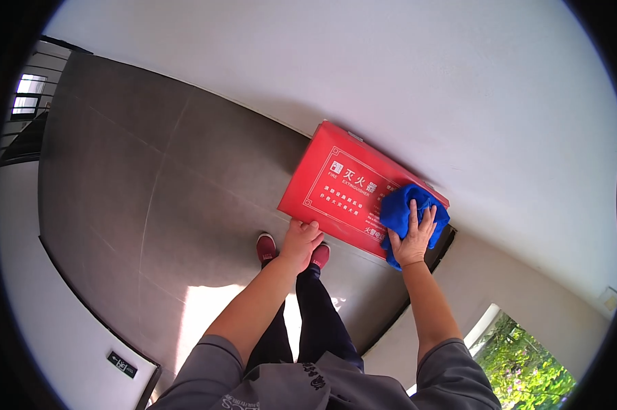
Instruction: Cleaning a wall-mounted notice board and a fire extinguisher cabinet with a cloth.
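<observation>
A red fire extinguisher box (321, 174) with white printed writing stands against the white wall. My right hand (415, 233) presses a blue cloth (403, 205) onto the right end of the box's printed face, its fingers spread over the bunched fabric. Part of the writing lies hidden beneath the cloth. At the box's near edge, left of centre, my left hand (302, 241) grips the rim, with the thumb and fingertips at the edge. The underside of that grip cannot be seen.
Grey tiled floor (108, 154) stretches to the left, with a sunlit patch near my legs. A white wall (339, 61) rises behind the box. A window (526, 359) is at lower right, a dark exit sign (122, 364) at lower left, and railings (42, 66) at far left.
</observation>
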The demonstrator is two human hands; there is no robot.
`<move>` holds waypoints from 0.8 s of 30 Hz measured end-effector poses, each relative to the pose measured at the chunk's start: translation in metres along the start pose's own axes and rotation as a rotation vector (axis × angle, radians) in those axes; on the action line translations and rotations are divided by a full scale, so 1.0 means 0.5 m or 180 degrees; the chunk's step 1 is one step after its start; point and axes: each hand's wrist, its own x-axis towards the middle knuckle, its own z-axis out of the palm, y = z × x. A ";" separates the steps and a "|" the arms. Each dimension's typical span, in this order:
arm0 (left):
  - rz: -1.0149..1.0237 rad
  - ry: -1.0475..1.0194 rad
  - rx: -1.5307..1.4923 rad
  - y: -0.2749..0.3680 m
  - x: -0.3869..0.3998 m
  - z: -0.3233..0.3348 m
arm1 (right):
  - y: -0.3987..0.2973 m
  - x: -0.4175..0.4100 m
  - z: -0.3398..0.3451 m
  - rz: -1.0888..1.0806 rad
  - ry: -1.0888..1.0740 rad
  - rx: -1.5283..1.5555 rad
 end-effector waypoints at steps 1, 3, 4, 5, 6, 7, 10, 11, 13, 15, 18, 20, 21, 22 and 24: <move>0.0044 0.0012 0.0019 0.005 -0.006 0.010 | -0.027 0.011 -0.001 -0.0008 0.0000 0.0087; 0.0048 -0.0003 0.0043 0.005 -0.005 0.014 | -0.100 0.054 0.009 -0.0226 -0.0003 0.0201; 0.0099 -0.0024 0.0119 0.002 -0.002 0.015 | -0.148 0.081 0.007 -0.0372 -0.0093 0.0204; 0.0165 -0.0034 0.0207 0.003 0.000 0.014 | -0.197 0.111 0.011 -0.0535 -0.0183 0.0331; 0.0145 -0.0048 0.0232 0.003 0.001 0.009 | -0.244 0.141 0.020 -0.0731 -0.0278 0.0546; 0.0168 -0.0020 0.0259 0.001 0.002 0.008 | -0.281 0.170 0.028 -0.0968 -0.0286 0.0595; 0.0205 -0.0042 0.0336 0.000 0.002 0.010 | -0.354 0.240 0.051 -0.1650 -0.0111 0.0888; 0.0229 -0.0061 0.0352 -0.002 0.001 0.009 | -0.366 0.259 0.056 -0.1871 -0.0192 0.0855; 0.0247 -0.0069 0.0382 -0.008 0.004 0.004 | -0.379 0.290 0.058 -0.2297 -0.0424 0.0626; 0.0284 -0.0067 0.0416 -0.008 0.004 0.000 | -0.380 0.291 0.063 -0.2294 -0.0357 0.0691; 0.0384 -0.0027 0.0427 -0.010 0.002 0.003 | -0.335 0.277 0.050 -0.2229 -0.0220 0.0850; 0.0369 -0.0111 0.0415 -0.008 0.004 0.007 | -0.280 0.253 0.034 -0.2094 0.0003 0.0956; 0.0364 -0.0181 0.0376 -0.009 0.005 0.009 | -0.241 0.235 0.028 -0.1989 0.0039 0.0879; 0.0349 -0.0178 0.0389 -0.008 0.002 0.008 | -0.203 0.212 0.018 -0.1885 0.0076 0.0810; 0.0347 -0.0118 0.0418 -0.001 -0.002 0.008 | -0.124 0.156 -0.010 -0.1441 0.0200 0.0691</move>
